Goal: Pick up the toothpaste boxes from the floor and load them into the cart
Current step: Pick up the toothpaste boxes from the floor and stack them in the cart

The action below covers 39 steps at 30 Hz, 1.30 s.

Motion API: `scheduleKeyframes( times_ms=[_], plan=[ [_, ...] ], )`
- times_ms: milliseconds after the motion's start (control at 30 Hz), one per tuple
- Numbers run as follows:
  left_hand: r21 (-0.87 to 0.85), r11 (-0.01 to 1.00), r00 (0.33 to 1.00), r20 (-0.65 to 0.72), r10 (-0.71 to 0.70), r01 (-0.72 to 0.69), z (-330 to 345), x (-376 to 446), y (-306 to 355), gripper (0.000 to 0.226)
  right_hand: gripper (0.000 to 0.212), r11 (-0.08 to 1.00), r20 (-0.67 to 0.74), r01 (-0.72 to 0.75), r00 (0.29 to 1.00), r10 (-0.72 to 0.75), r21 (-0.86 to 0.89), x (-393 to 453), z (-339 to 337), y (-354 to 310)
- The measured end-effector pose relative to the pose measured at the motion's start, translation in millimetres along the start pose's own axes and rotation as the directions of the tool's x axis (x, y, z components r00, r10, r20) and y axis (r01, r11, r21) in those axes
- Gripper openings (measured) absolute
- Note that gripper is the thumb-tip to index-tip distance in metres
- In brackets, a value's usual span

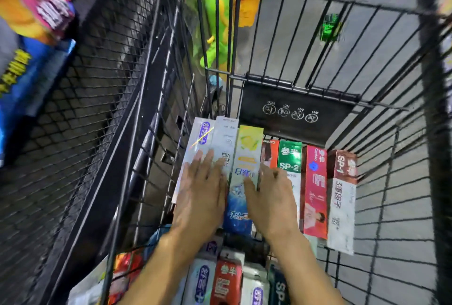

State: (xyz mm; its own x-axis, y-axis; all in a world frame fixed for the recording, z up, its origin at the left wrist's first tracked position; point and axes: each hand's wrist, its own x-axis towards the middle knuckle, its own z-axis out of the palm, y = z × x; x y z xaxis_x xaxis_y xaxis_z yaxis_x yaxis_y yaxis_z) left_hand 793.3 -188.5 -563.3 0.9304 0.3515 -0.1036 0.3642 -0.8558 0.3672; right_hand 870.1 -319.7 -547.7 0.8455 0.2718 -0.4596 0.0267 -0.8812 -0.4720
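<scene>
Nearest the camera, below the cart's near rim, a loose heap of toothpaste boxes (pixel 227 280) lay side by side, among them a white one with a purple oval and a red one, their long axes running roughly away from the viewer.

Past them, both forearms reached over the rim into the black wire cart (pixel 381 219). The left hand (pixel 201 197) lay flat with its fingers straight and slightly spread, palm down on two pale boxes at the left end of the row; it curled around nothing. The right hand (pixel 270 203) was likewise spread and flat, resting on the yellow-and-blue box (pixel 244 170) and the one beside it, its fingers not wrapped around either.

The boxes in the cart formed one row on the basket floor, touching side by side, each lying lengthwise with its long axis pointing from the near end toward the far end. To the right of the hands lay a green SP-2 box (pixel 289 158), a pink-red box (pixel 315 192) and a white-and-maroon box (pixel 342 202), the last nearest the right wall.

Beyond the row stood a black panel with round warning icons (pixel 293 109), and behind the far bars a green and yellow plastic toy (pixel 217 23).
</scene>
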Motion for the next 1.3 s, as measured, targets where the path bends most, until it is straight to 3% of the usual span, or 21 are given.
scheduleKeyframes(
  times_ms=[67,233,500,700,800,933,1100,1200,1300],
  plan=[
    [0.023,0.995,0.995,0.038,0.093,-0.094,-16.7,2.5,11.9,0.056,0.045,0.997,-0.060,0.070,0.996,-0.073,-0.043,-12.9,-23.8,-0.4],
    [0.084,0.947,0.950,0.047,0.308,-0.311,-77.4,11.5,67.1,0.068,0.070,0.954,-0.226,0.159,0.949,-0.218,-0.252,-66.8,-124.4,10.0],
    [0.139,0.761,0.763,-0.056,0.644,-0.633,-200.2,-25.0,197.4,0.065,0.069,0.906,-0.457,-0.021,0.868,-0.193,-0.422,-225.1,-259.5,49.9],
    [0.187,0.534,0.548,0.024,0.836,-0.824,-228.3,-133.9,300.5,0.068,0.074,0.899,-0.657,-0.287,0.754,-0.001,-0.332,-412.0,-274.8,115.2],
    [0.152,0.365,0.376,0.056,0.925,-0.919,-230.1,-223.5,356.0,0.068,0.075,0.872,-0.719,-0.431,0.680,0.144,-0.234,-532.6,-251.3,151.5],
    [0.061,0.020,0.025,0.087,0.996,-0.998,-212.5,-390.1,420.1,0.068,0.074,0.756,-0.780,-0.652,0.500,0.377,-0.052,-717.4,-199.5,190.9],
    [-0.108,-0.354,-0.363,0.075,0.929,-0.929,-195.4,-608.3,472.7,0.070,0.072,0.458,-0.759,-0.843,0.096,0.644,0.282,-928.9,-102.4,202.4],
    [-0.175,-0.553,-0.567,0.038,0.823,-0.815,-187.5,-721.1,475.9,0.067,0.074,0.244,-0.664,-0.856,-0.144,0.734,0.456,-1022.6,-35.7,189.0],
    [-0.245,-0.709,-0.736,0.026,0.677,-0.661,-177.7,-809.8,464.3,0.068,0.077,0.071,-0.539,-0.801,-0.331,0.774,0.594,-1085.3,26.8,170.9]
  ],
)
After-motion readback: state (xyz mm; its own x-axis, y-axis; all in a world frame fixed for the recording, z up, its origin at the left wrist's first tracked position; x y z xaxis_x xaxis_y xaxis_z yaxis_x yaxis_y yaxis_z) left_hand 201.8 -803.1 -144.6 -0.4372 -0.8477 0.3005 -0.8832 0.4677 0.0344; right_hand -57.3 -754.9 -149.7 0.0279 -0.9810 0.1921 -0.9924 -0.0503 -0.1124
